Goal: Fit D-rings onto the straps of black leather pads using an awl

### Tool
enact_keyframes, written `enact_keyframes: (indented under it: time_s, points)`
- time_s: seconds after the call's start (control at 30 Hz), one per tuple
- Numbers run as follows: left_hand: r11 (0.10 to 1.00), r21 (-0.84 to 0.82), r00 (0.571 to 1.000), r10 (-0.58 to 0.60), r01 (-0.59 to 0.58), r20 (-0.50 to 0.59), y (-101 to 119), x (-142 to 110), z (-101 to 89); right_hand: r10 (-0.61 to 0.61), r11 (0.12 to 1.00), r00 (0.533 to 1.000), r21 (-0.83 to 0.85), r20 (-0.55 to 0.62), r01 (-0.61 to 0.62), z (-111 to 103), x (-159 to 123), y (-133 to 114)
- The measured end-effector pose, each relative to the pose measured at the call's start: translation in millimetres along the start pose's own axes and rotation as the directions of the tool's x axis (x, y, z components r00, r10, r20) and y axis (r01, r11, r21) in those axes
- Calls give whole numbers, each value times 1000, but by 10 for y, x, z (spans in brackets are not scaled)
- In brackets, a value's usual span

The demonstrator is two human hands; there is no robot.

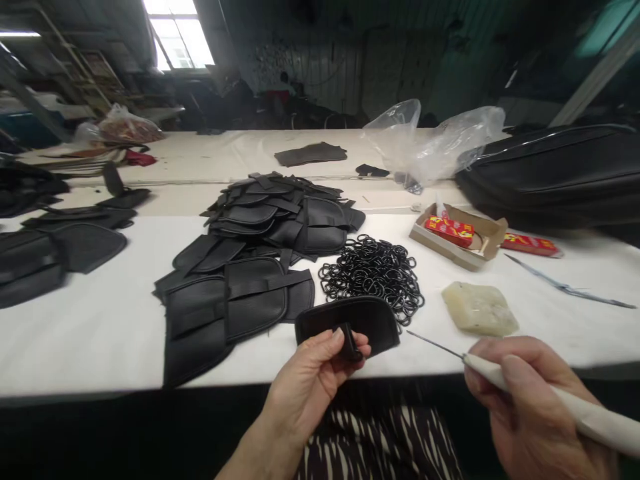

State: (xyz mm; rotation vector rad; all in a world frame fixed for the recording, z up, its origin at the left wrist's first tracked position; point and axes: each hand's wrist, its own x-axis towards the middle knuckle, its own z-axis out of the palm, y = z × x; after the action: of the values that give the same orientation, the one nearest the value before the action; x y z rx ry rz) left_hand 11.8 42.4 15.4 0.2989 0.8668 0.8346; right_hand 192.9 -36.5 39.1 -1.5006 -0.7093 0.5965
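Note:
My left hand (pixel 320 367) is closed on a black leather piece (pixel 377 320), pinching its folded strap (pixel 349 341) between thumb and fingers. The piece has a rounded, edged flap and is held above the table's front edge. In my right hand (pixel 535 393) is an awl (pixel 493 371) with a long white handle, its thin metal tip pointing left toward the leather piece without touching it. Just behind the leather piece lies a heap of black D-rings (pixel 373 270). Left of it, black leather pouches (pixel 255 290) overlap in a pile.
A yellowish wax-like block (pixel 479 308) sits right of the rings. Behind it stands a cardboard box (pixel 457 237) with red packets. Thread snips (pixel 567 287) lie at the right. Clear plastic bags (pixel 435 143) and a large black bag (pixel 555 173) are further back. More black pieces (pixel 60 257) lie left.

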Motion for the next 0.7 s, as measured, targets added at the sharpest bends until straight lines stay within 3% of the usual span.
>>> enact_keyframes:
  time_s: [0.13,0.23,0.7]
  points:
    - [1000,-8,998,-8,9,57,-4,-5,-31,104,992,989,61,102,-110,334,-150,16]
    - [1000,6,995,-6,6,104,-2,-12,-48,111,989,981,84,159,-125,485,-198,52]
    - [1000,18,982,8,-12,191,-17,-7,-84,13,999,971,-36,238,-4,591,-222,44]
